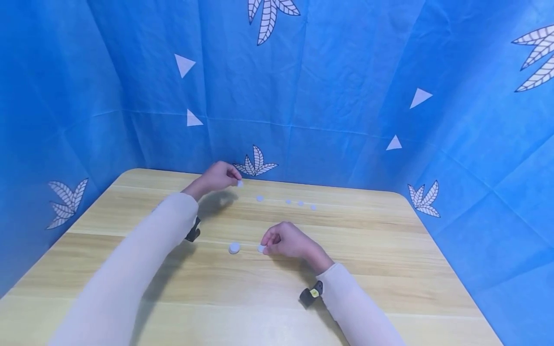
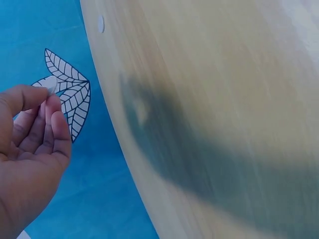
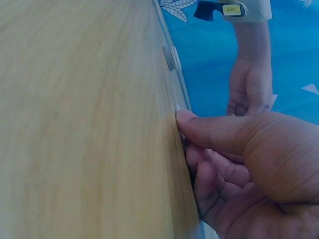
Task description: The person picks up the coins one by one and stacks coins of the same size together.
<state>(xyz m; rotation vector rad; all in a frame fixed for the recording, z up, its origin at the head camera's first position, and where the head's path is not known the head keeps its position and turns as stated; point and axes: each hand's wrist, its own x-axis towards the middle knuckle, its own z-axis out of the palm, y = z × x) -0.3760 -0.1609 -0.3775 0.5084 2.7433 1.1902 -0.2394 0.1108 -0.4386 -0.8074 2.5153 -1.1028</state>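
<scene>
Discs (image 1: pixel 259 198), two pinched, four loose, one stack (image 1: pixel 234 248)

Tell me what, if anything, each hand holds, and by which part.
The left hand pinches a small white disc by its edge. The right hand pinches another white disc, also by its edge.

A disc stack (image 1: pixel 234 248) lies on the counter (image 1: pixel 242 307), just left of the right grip (image 1: pixel 286 240); farther off, four discs (image 1: pixel 259 198) line up right of the left grip (image 1: pixel 217 176); behind hangs a curtain (image 1: pixel 337 72).
</scene>
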